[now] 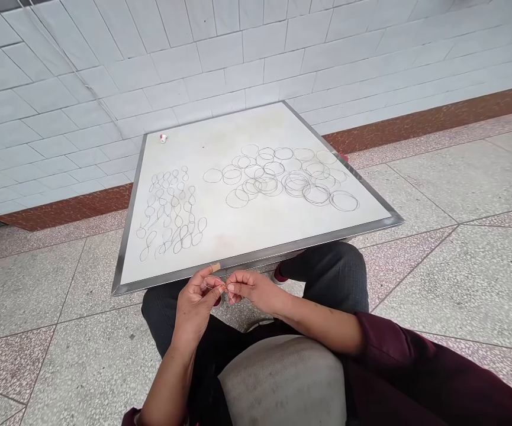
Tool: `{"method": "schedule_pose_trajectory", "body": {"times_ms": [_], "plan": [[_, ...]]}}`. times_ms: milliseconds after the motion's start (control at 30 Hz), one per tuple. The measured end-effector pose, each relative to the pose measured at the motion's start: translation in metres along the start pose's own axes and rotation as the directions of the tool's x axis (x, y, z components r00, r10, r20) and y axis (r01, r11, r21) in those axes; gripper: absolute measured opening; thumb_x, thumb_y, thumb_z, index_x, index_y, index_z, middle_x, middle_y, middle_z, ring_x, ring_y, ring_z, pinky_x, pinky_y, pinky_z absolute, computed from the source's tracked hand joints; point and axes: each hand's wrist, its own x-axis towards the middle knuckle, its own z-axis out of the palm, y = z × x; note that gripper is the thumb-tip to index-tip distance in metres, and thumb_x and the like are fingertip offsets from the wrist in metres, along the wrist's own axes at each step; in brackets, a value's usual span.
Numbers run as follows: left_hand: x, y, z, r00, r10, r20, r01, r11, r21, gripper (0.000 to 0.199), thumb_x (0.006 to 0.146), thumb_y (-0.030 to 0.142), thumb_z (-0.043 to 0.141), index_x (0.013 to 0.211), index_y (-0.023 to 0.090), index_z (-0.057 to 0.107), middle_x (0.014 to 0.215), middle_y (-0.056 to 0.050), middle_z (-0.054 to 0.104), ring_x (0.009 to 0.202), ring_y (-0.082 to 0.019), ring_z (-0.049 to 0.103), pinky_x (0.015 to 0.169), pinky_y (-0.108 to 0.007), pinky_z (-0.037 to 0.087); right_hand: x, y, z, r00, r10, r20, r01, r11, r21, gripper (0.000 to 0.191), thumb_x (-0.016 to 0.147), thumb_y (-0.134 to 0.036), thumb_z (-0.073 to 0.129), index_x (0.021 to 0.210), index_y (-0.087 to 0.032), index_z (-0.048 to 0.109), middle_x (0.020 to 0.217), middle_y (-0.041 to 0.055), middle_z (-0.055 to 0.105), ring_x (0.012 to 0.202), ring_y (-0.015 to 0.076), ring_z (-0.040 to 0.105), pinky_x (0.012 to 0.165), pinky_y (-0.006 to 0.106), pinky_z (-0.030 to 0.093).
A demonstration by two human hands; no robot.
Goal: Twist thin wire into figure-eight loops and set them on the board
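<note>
My left hand (196, 303) and my right hand (252, 290) are raised close together just below the near edge of the board. Their fingertips pinch a short, thin wire (228, 290), which is partly hidden by my fingers. The white board (220, 236) has a metal frame and lies tilted in front of me. On its right half sit many overlapping thin wire rings (277, 180). Smaller figure-eight wire loops (171, 216) cover its left half. A tan tape strip (215, 267) sits on the near edge, right above my left hand.
A small red-and-white object (163, 138) lies at the board's far left corner. My dark-trousered knee (327, 278) and a grey cushion (282, 381) are below the board. A maroon sleeve (398, 361) shows at lower right. Speckled floor tiles and a white tiled wall surround the board.
</note>
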Motion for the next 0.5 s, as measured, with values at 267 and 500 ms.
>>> {"method": "schedule_pose_trajectory", "body": {"times_ms": [267,500], "plan": [[0.009,-0.002,-0.006,0.993,-0.060,0.100,0.062,0.998,-0.015,0.045,0.069,0.024,0.077,0.112,0.019,0.066,0.070,0.002,0.065,0.067,-0.015,0.061,0.064,-0.027,0.047,0.000,0.000,-0.004,1.000,-0.007,0.000,0.007,0.985,-0.172,0.029,0.084,-0.047,0.063,0.081,-0.018,0.060,0.071,-0.0002,0.062,0.072,0.0150,0.062,0.076,0.033,0.050],[0.017,0.004,-0.010,0.987,-0.066,0.147,0.059,0.997,0.045,0.047,0.073,0.025,0.074,0.118,0.021,0.062,0.074,0.002,0.065,0.069,-0.015,0.061,0.067,-0.028,0.047,0.002,0.000,-0.007,0.998,-0.069,-0.006,0.068,0.987,-0.148,0.030,0.084,-0.048,0.063,0.087,-0.018,0.063,0.076,0.0011,0.065,0.074,0.0162,0.063,0.077,0.034,0.050]]}}
